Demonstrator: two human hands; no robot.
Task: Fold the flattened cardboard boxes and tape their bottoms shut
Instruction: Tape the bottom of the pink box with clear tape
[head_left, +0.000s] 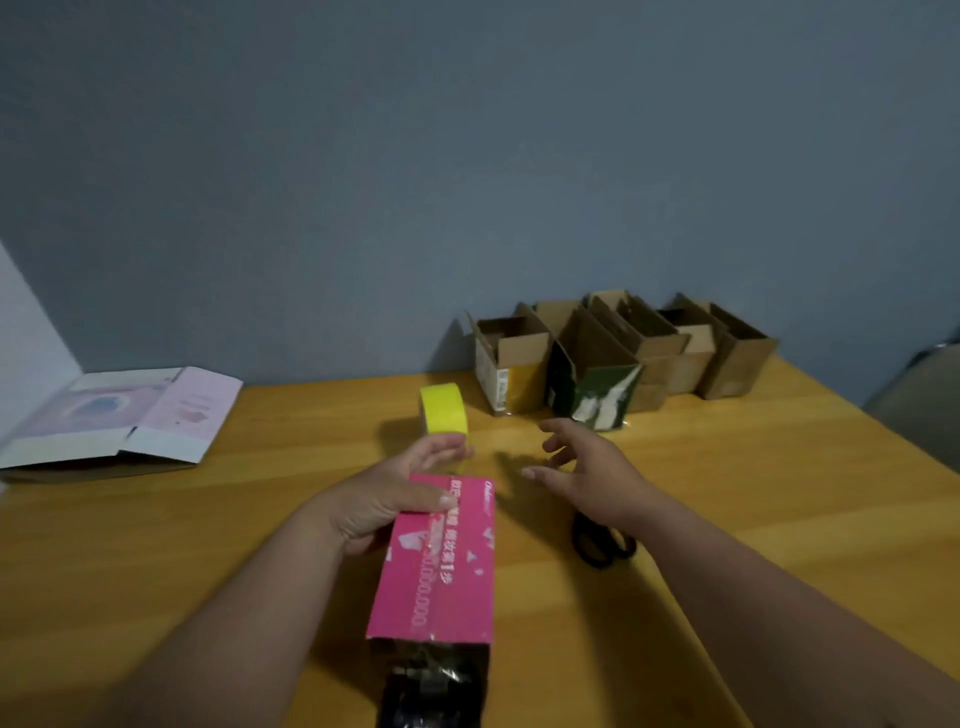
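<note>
A pink printed box (441, 566) lies lengthwise on the wooden table (753, 493), its open, shiny-lined end toward me. My left hand (395, 493) grips its far end, thumb on top. Just beyond that hand a yellow tape roll (444, 410) stands on edge. My right hand (587, 467) hovers to the right of the box with fingers spread, holding nothing. Black scissors (602, 543) lie partly under my right wrist.
Several folded cardboard boxes (613, 358) stand open-topped in a row against the grey-blue wall at the back right. A flattened pale pink and white box (119, 421) lies at the back left. A grey object (924, 395) sits past the table's right edge.
</note>
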